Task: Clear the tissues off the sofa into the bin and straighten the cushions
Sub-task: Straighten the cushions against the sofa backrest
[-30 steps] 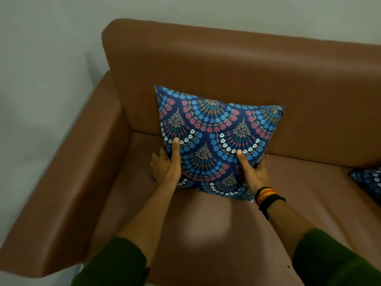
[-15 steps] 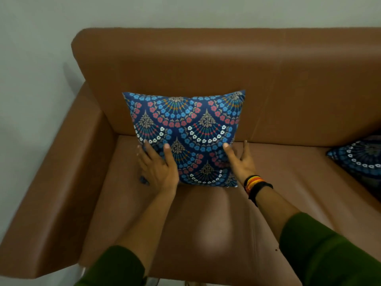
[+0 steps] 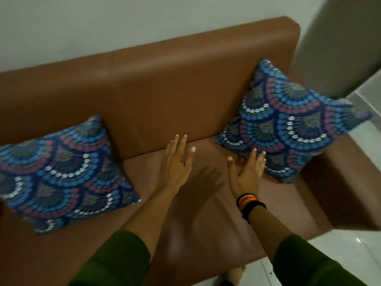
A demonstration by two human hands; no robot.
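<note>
Both hands, left hand (image 3: 177, 162) and right hand (image 3: 245, 172), spread empty between two cushions (image 3: 61, 172) (image 3: 288, 124) over bare sofa (image 3: 156, 96).

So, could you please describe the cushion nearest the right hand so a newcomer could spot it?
On the brown leather sofa, look to its right end. The blue patterned square cushion leans there on one corner like a diamond, overhanging the armrest, unlike its flatter twin at the left.

I'm seeing a sofa (image 3: 156, 96) in smooth brown leather-like upholstery, faintly shining; both cushions (image 3: 61, 172) (image 3: 288, 120) are looking like matt printed cloth, and the floor (image 3: 367, 91) is glossy tile.
</note>
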